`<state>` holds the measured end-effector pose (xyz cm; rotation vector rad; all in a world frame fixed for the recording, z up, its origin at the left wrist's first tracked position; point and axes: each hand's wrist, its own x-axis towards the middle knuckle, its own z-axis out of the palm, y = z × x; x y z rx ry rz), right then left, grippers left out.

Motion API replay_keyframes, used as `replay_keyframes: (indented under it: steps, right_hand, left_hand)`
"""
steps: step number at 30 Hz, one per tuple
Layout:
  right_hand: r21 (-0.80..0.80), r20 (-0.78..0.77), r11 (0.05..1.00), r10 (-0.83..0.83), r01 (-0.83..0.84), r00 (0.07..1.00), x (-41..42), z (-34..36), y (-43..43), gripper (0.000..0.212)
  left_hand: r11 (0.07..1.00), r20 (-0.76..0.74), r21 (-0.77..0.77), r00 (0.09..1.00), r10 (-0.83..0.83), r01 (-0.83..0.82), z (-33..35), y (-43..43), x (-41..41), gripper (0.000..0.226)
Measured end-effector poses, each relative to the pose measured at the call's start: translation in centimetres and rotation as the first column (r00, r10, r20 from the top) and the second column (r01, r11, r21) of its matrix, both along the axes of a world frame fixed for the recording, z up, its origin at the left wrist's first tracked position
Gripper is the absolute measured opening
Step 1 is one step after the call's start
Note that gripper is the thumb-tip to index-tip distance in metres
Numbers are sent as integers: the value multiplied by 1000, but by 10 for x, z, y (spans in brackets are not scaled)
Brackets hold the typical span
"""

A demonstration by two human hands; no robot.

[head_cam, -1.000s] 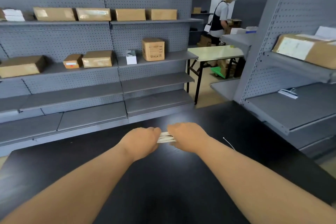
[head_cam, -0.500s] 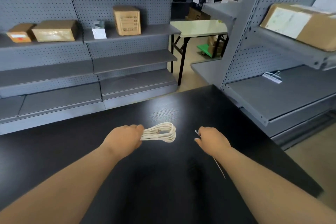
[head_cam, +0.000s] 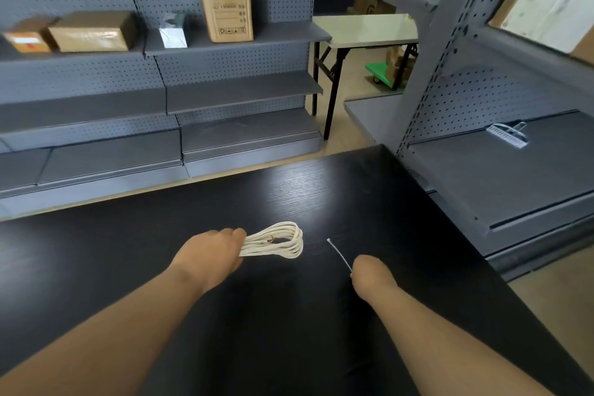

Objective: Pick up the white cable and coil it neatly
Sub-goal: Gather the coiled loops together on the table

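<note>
The white cable (head_cam: 279, 241) is wound into a flat elongated coil, lying low over the black table (head_cam: 369, 190). My left hand (head_cam: 209, 251) grips the coil's left end, and its looped end points right. My right hand (head_cam: 369, 273) is closed on a thin white tie (head_cam: 339, 254), pinching its near end while the far end slants up and left toward the coil. A gap of bare table separates the tie's tip from the coil.
Grey pegboard shelving (head_cam: 160, 96) runs along the back with cardboard boxes (head_cam: 226, 13) on it. Another grey shelf unit (head_cam: 501, 170) stands close to the table's right edge, with a small white clip (head_cam: 509, 133) on it. A folding table (head_cam: 366, 29) stands behind.
My right hand let go of the coil, moved right and took hold of the thin tie. The left hand keeps the coil. The view has tilted down.
</note>
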<state>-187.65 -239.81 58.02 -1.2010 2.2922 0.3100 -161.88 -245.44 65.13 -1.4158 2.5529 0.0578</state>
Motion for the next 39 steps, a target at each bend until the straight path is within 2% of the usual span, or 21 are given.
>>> replay_keyframes:
  steps: [4, 8, 12, 15, 19, 21, 25, 30, 35, 39]
  right_hand:
    - [-8, 56, 999, 41, -41, 998, 10, 2, -6, 32]
    - [-171, 300, 985, 40, 12, 953, 32, 0, -13, 19]
    - [-256, 630, 937, -24, 237, 776, 62, -4, -18, 28]
    - [-175, 803, 910, -89, 375, 590, 86, -3, -18, 26]
    - [-24, 909, 913, -150, 408, 389, 119, 0, -18, 23]
    - [29, 924, 912, -180, 408, 336, 133, 1, -15, 20]
    - [13, 902, 891, -206, 455, 378, 148, -7, -10, 20]
    - [-89, 874, 851, -182, 517, 451, 155, -18, -4, 20]
    - [-195, 844, 833, -126, 518, 521, 158, -18, 4, 21]
    - [-274, 847, 825, -37, 494, 531, 157, -13, 9, 20]
  left_hand:
    - [999, -27, 15, 999, 47, -46, 0, 1, 3, 19]
    - [989, -60, 31, 987, 149, -147, 1, 3, 17, 20]
    - [949, -165, 45, 935, 315, -312, 3, 4, 36, 17]
    - [909, -229, 76, 880, 415, -409, 2, 5, 47, 15]
    - [881, -301, 124, 828, 472, -457, -8, 7, 48, 15]
    - [873, -304, 166, 819, 487, -458, -17, 10, 45, 16]
    - [869, -271, 243, 830, 488, -431, -41, 20, 37, 18]
    - [862, -227, 281, 844, 486, -421, -63, 30, 30, 19]
    - [843, -166, 302, 847, 505, -444, -74, 32, 29, 26]
    - [850, -126, 303, 866, 483, -430, -76, 30, 28, 25]
